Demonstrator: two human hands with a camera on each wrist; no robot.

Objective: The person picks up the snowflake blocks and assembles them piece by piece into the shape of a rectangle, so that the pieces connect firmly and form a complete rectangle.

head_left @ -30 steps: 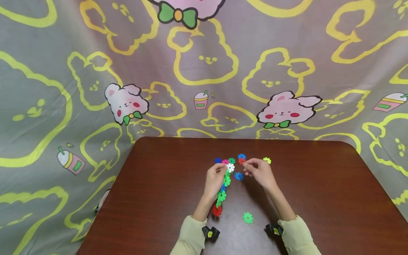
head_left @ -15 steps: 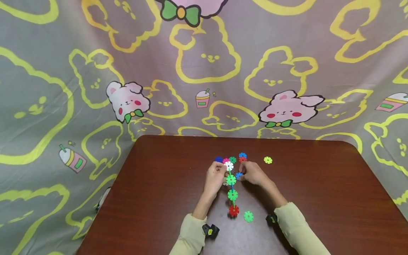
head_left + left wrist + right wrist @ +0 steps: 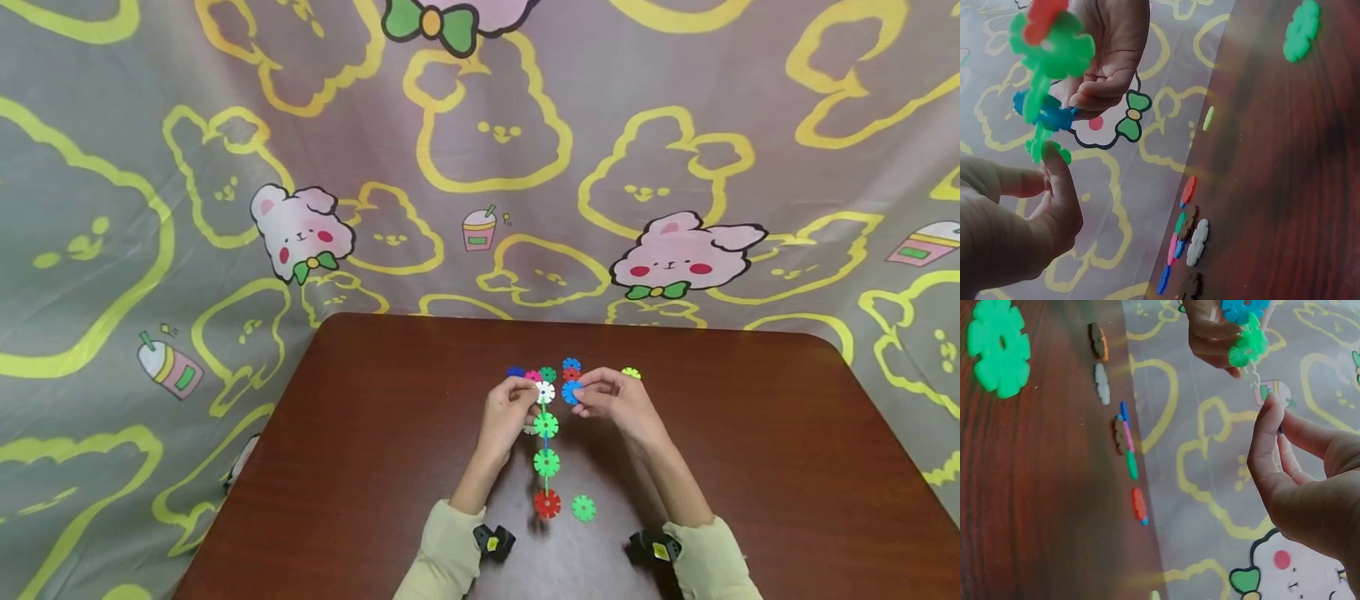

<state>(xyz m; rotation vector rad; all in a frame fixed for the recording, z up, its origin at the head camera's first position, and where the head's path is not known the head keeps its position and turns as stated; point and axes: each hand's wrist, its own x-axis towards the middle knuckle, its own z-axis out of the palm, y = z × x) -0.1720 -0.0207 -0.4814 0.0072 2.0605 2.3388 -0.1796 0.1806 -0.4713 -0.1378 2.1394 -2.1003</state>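
Observation:
My left hand pinches a white notched disc at the far end of a chain of interlocked plastic snowflake discs. From there the chain runs toward me through a green disc to a red disc at its near end. Between thumb and fingers, my right hand holds a blue disc, a small gap to the right of the white one. In the right wrist view, the right fingers hide most of the blue disc. The left wrist view has the chain rising above the left hand.
A loose green disc lies on the brown table near me. Farther back are a red disc, a pink disc, a yellow disc and several others. Patterned cloth hangs behind the table.
The right hand has reached down to the blue disc on the table, gripped it and raised it beside the white disc. The chain has swung rightward from its slant along the left hand.

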